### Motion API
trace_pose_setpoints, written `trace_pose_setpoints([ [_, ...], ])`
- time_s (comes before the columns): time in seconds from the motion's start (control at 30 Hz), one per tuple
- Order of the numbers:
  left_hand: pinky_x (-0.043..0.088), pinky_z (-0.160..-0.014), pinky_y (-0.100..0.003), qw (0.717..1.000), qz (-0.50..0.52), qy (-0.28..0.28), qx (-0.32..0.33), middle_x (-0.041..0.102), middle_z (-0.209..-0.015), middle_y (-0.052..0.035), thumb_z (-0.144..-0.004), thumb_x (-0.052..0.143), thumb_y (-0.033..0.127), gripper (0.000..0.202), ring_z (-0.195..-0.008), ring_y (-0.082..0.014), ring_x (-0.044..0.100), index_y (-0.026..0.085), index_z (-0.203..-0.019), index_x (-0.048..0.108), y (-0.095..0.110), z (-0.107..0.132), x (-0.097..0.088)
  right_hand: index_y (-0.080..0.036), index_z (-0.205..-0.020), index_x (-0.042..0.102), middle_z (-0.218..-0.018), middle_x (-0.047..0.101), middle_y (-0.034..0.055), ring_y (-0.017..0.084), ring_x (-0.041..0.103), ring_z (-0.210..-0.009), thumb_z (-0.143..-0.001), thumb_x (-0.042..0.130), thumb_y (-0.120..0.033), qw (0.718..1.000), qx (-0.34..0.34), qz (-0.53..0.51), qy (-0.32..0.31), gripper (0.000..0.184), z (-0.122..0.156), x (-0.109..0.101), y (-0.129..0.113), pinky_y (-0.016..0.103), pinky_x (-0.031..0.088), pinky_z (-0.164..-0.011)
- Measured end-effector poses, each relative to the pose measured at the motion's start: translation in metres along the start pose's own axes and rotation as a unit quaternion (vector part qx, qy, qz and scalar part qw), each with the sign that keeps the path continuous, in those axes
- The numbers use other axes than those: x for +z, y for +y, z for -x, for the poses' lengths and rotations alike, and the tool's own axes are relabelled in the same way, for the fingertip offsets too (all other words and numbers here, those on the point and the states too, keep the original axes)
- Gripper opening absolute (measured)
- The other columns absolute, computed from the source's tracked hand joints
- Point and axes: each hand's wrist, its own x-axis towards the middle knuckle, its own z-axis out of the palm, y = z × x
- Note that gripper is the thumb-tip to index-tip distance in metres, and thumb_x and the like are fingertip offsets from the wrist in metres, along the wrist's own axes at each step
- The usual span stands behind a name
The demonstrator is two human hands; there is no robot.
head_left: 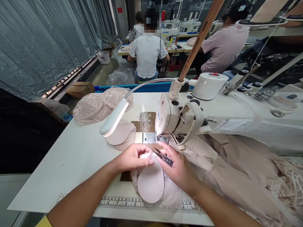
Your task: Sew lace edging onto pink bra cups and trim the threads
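My left hand (136, 157) pinches the top edge of a pale pink bra cup (151, 184) with lace around it, just in front of the sewing machine's needle plate (149, 137). In my right hand (176, 165) is a pair of dark thread snips (165, 157), their tips at the pinched edge beside my left fingertips. Lace fabric (174, 190) spreads under the cup onto the table. Another pale bra cup (120, 134) with lace lies behind my left hand.
The white sewing machine (201, 104) takes up the right side, with a gooseneck lamp (115, 116) reaching left. Bundled lace (101, 105) lies at the back left; beige fabric (241, 170) heaps at right. A printed ruler (118, 202) runs along the front edge. Other people sit at machines beyond.
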Motion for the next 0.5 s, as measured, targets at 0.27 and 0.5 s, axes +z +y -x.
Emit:
trace_pose_setpoints([
  [0.27,0.034,-0.053,-0.020,0.999,0.020,0.048,-0.014,0.051,-0.061,0.0006,-0.075,0.072,0.046,0.037,-0.055,-0.0079,0.042,0.009,-0.075,0.064,-0.003,0.000,0.000,-0.021,-0.123,0.058,-0.108,0.070,0.0096,0.023,0.067,-0.096,-0.092,0.050,-0.033,0.980,-0.111,0.132,0.104,0.035,0.002,-0.002,0.010,0.034,0.057,-0.079],
  [0.5,0.038,-0.056,-0.022,0.997,0.036,0.059,-0.018,0.057,-0.063,-0.0027,-0.073,0.074,0.045,0.039,-0.058,-0.0106,0.048,0.008,-0.082,0.071,-0.002,0.001,-0.001,-0.019,-0.122,0.060,-0.097,0.071,0.0073,0.018,0.068,-0.082,-0.091,0.052,-0.020,0.969,-0.182,0.147,0.079,0.032,0.004,0.002,0.011,0.030,0.057,-0.070],
])
